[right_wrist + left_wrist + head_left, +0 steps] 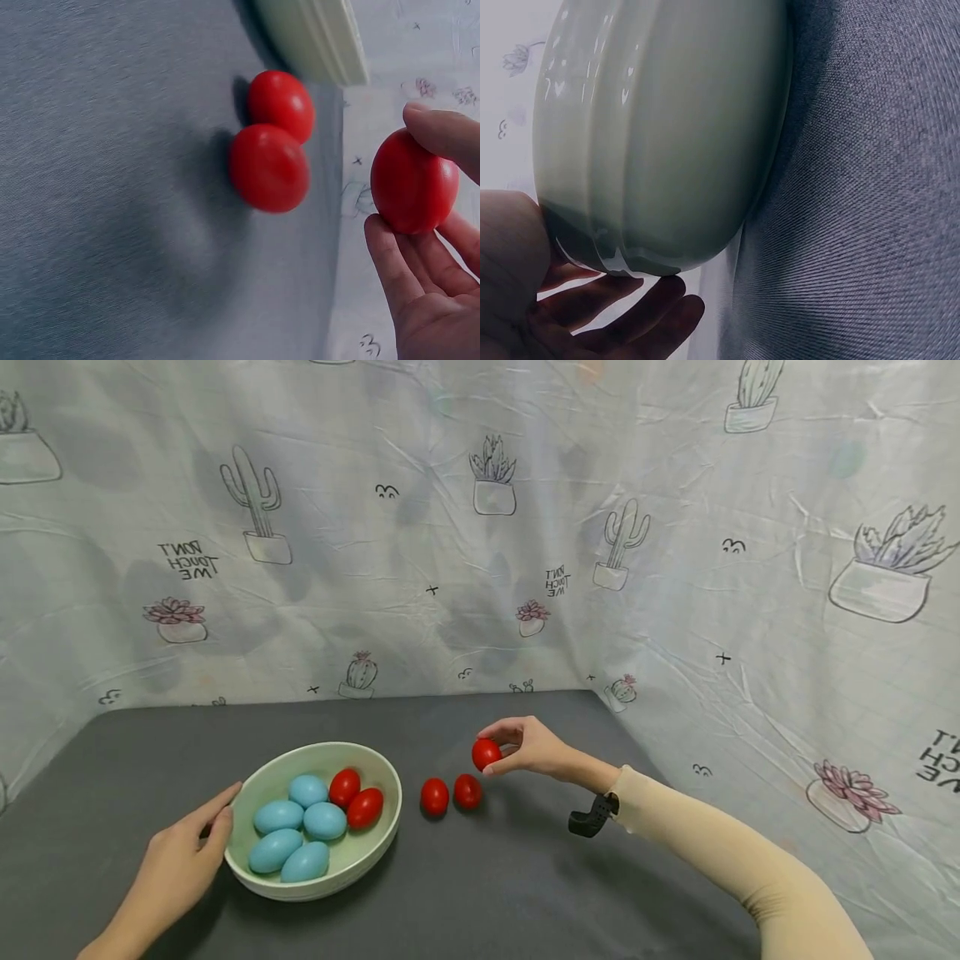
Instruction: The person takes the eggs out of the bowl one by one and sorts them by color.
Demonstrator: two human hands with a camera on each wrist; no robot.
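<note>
Between the thumb and fingertips of my right hand (531, 747) is a red egg (414, 182), raised off the table. Two more red eggs lie close together on the tabletop, a left one (435, 797) and a right one (468, 792). A pale green bowl (682, 135) stands left of them, holding several blue eggs (325, 821) and two red eggs (364, 808). My left hand (180, 856) rests against the bowl's left side at the rim, its fingers (656, 311) loosely extended along the outer wall.
Dark grey cloth covers the table (480, 893). Behind it and to the right hangs a pale curtain (420, 543) printed with potted cacti. A black band (592, 817) sits on my right wrist, below a cream sleeve (720, 852).
</note>
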